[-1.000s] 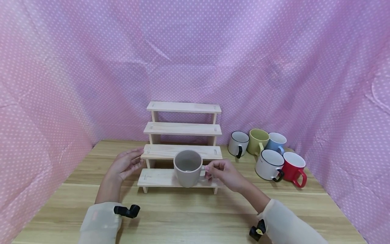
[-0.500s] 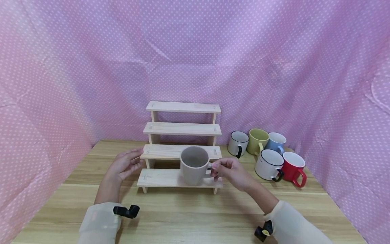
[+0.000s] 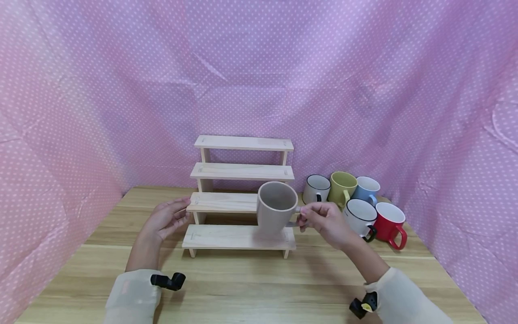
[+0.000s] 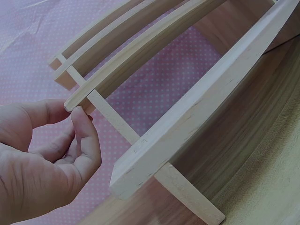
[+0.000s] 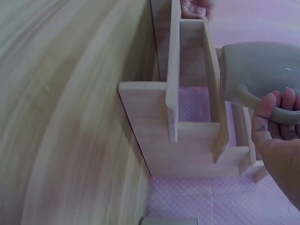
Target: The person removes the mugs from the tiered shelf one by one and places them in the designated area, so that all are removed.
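Observation:
A grey-beige mug [image 3: 274, 211] is in the air above the right part of the lowest step of a four-tier pale wooden shelf stand [image 3: 226, 236]. My right hand [image 3: 329, 223] holds the mug by its handle, fingers curled round it in the right wrist view, where the mug [image 5: 262, 70] stands apart from the boards. At the stand's left side my left hand [image 3: 167, 218] pinches the end of the second step from the bottom. In the left wrist view, thumb and index finger of the left hand [image 4: 51, 154] grip that board's corner.
Right of the stand are a small white mug with black rim [image 3: 317, 188], a yellow-green mug [image 3: 341, 189], a light blue mug [image 3: 366, 189], a larger white mug [image 3: 358, 218] and a red mug [image 3: 390, 225]. Pink dotted cloth [image 3: 251, 81] hangs behind the wooden table [image 3: 243, 288].
My right hand has lifted the mug from the lowest step and carried it to the right. The left hand keeps its place on the stand.

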`<move>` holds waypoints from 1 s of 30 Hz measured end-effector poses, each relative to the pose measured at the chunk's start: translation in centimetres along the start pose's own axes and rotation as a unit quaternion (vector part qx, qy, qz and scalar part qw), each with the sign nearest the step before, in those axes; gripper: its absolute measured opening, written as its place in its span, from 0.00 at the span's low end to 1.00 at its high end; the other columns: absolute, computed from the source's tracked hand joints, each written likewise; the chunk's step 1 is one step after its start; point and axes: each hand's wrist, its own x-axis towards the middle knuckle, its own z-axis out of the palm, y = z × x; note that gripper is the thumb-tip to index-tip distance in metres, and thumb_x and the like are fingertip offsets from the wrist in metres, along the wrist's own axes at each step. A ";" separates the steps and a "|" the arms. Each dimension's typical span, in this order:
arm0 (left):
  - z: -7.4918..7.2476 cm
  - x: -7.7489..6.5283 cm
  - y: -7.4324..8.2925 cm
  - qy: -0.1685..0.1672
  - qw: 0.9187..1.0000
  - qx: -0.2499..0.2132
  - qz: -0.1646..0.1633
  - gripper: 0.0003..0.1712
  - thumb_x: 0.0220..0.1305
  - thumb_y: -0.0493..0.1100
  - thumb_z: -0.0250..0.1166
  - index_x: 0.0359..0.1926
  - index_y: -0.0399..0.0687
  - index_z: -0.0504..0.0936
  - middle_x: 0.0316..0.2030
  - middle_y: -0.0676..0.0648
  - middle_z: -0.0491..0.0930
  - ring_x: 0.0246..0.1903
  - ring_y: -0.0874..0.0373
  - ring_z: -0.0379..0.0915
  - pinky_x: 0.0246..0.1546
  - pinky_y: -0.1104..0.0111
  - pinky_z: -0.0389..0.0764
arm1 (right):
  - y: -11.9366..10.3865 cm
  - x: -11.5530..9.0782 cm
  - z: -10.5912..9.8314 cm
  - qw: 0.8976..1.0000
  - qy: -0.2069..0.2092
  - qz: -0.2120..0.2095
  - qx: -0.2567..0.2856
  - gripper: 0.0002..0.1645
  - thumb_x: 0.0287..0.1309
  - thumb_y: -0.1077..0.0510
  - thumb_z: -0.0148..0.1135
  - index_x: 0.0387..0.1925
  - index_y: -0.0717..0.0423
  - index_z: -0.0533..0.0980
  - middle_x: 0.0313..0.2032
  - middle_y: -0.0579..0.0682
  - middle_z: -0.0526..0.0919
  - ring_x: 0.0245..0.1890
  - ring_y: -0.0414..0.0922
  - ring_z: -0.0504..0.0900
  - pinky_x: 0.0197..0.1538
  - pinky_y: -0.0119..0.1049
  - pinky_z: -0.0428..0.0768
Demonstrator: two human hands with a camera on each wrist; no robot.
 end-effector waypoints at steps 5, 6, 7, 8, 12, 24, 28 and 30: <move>0.0 0.0 0.1 0.000 1.000 -0.002 0.000 0.04 0.74 0.37 0.63 0.43 0.49 0.84 0.40 0.52 0.82 0.37 0.63 0.76 0.41 0.75 0.83 | -1.1 -0.5 -1.0 1.000 0.015 -0.004 0.018 0.13 0.74 0.69 0.52 0.39 0.61 0.84 0.33 0.49 0.86 0.37 0.42 0.86 0.42 0.34 0.87; 0.0 0.0 0.1 0.000 1.000 -0.002 0.000 0.05 0.74 0.37 0.63 0.43 0.49 0.84 0.40 0.52 0.82 0.37 0.63 0.76 0.41 0.75 0.83 | -1.3 -0.7 -1.2 1.000 0.017 -0.005 0.018 0.14 0.74 0.69 0.52 0.40 0.60 0.84 0.33 0.49 0.86 0.38 0.42 0.86 0.42 0.34 0.87; 0.0 0.0 0.1 -0.001 1.000 -0.002 0.000 0.05 0.74 0.37 0.63 0.43 0.49 0.84 0.40 0.52 0.82 0.37 0.63 0.76 0.41 0.75 0.83 | -1.5 -0.8 -1.4 1.000 0.019 -0.007 0.018 0.15 0.75 0.69 0.52 0.40 0.58 0.84 0.33 0.49 0.87 0.38 0.41 0.86 0.43 0.34 0.87; 0.0 0.0 0.1 0.001 1.000 -0.002 0.000 0.05 0.74 0.37 0.63 0.43 0.49 0.85 0.39 0.52 0.82 0.37 0.63 0.76 0.41 0.75 0.83 | -1.6 -0.9 -1.6 1.000 0.021 -0.010 0.018 0.15 0.75 0.70 0.51 0.40 0.58 0.84 0.33 0.48 0.87 0.37 0.41 0.86 0.43 0.33 0.87; 0.0 0.1 0.0 0.002 1.000 -0.003 -0.001 0.06 0.74 0.36 0.62 0.42 0.49 0.85 0.40 0.52 0.82 0.37 0.63 0.76 0.41 0.75 0.83 | -2.1 -1.5 -2.6 0.999 0.038 -0.017 0.009 0.17 0.75 0.70 0.51 0.40 0.56 0.85 0.34 0.48 0.86 0.37 0.41 0.86 0.44 0.34 0.87; -0.2 0.0 -0.1 0.002 1.000 0.000 -0.001 0.06 0.74 0.36 0.62 0.42 0.49 0.84 0.41 0.52 0.81 0.38 0.63 0.75 0.42 0.75 0.82 | -2.7 -3.8 -5.3 0.996 0.088 -0.024 0.017 0.17 0.77 0.70 0.48 0.40 0.60 0.84 0.34 0.49 0.86 0.38 0.41 0.86 0.44 0.35 0.87; -0.2 0.0 -0.1 0.003 1.000 -0.002 -0.001 0.05 0.74 0.36 0.62 0.43 0.49 0.84 0.41 0.52 0.80 0.38 0.63 0.75 0.42 0.76 0.82 | -2.7 -4.5 -5.9 0.993 0.113 -0.027 0.026 0.19 0.77 0.70 0.47 0.40 0.60 0.85 0.33 0.49 0.85 0.37 0.41 0.86 0.44 0.35 0.87; -0.2 0.0 -0.1 0.003 1.000 -0.002 0.000 0.06 0.74 0.36 0.62 0.42 0.49 0.84 0.41 0.52 0.81 0.38 0.63 0.75 0.42 0.76 0.82 | -2.6 -4.8 -6.2 0.991 0.129 -0.028 0.028 0.19 0.77 0.70 0.48 0.40 0.59 0.85 0.33 0.50 0.84 0.37 0.41 0.86 0.44 0.35 0.87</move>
